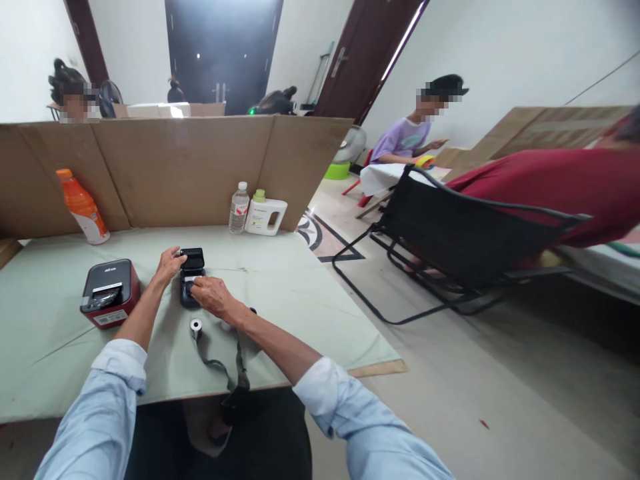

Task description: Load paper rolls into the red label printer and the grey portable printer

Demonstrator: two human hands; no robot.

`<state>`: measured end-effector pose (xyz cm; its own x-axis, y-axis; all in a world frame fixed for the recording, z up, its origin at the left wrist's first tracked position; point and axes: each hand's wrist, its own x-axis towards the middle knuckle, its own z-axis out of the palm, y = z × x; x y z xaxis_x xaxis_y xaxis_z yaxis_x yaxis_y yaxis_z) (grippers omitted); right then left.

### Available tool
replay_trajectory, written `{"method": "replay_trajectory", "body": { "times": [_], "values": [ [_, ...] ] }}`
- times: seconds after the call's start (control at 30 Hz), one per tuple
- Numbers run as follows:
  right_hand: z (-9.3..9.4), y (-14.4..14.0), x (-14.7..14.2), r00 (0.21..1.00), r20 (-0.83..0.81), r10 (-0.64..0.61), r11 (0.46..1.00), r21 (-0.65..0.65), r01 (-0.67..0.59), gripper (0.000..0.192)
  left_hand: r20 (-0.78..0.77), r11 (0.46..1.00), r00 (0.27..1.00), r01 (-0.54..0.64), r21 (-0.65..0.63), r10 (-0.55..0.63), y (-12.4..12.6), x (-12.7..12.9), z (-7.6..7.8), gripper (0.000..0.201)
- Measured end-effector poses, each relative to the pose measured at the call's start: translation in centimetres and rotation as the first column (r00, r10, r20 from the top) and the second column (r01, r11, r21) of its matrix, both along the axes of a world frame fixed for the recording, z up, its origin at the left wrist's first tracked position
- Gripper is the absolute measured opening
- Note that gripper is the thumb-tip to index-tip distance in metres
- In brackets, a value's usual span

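A small black device, which looks like a portable label printer, lies on the table with its lid flipped up. My left hand grips the left edge of that lid between thumb and fingers. Over the device's body, my right hand has its fingers bent together at the compartment, where something white shows; what they hold is hidden. Closer to me stands a small white roll with a dark strip trailing from it to the table edge. Another pale round piece is partly covered by my right wrist.
Left of my arm sits a red and black printer. An orange bottle, a clear water bottle and a white jug stand along a cardboard screen. A black folding chair and other people are to the right.
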<state>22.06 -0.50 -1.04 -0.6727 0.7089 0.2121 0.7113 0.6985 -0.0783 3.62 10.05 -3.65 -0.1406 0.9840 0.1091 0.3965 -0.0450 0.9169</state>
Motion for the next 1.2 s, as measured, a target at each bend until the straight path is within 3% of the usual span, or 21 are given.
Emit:
{"method": "replay_trajectory", "body": {
  "times": [0.17,0.27,0.43,0.63,0.8,1.03,1.2],
  "values": [
    [0.4,-0.6,-0.1,0.999,0.027,-0.03,0.999,-0.039,0.032,0.031,-0.02,0.984,0.992,0.123,0.127,-0.121,-2.4,-0.8,0.1,0.047],
    [0.5,-0.8,-0.2,0.999,0.031,-0.03,0.998,-0.048,0.031,0.032,-0.186,0.938,0.955,0.271,0.216,-0.233,-4.4,-2.0,-0.2,0.04],
    [0.3,-0.9,-0.3,0.999,0.046,-0.018,0.999,-0.036,0.02,0.031,-0.42,0.907,0.863,0.383,0.176,-0.283,-6.9,-2.7,-0.8,0.032],
    [-0.3,-0.7,0.1,1.0,-0.003,-0.006,1.0,-0.03,0.006,0.024,-0.56,0.914,0.8,0.367,0.171,-0.216,-8.9,-2.0,-1.4,0.039],
    [-0.7,-0.1,1.6,0.991,-0.137,-0.005,1.0,0.028,0.008,0.025,-0.625,0.912,0.746,0.389,0.128,-0.23,-10.6,-2.2,-1.4,0.048],
    [-2.1,0.2,3.0,0.978,-0.206,-0.034,0.997,-0.068,0.02,0.027,-0.693,0.93,0.683,0.364,0.049,-0.231,-11.9,-2.0,-1.3,0.065],
    [-2.7,0.1,3.1,0.97,-0.24,-0.043,0.995,-0.098,0.02,0.031,-0.77,0.952,0.61,0.305,0.009,-0.188,-12.2,-1.0,-0.5,0.063]
  ]
}}
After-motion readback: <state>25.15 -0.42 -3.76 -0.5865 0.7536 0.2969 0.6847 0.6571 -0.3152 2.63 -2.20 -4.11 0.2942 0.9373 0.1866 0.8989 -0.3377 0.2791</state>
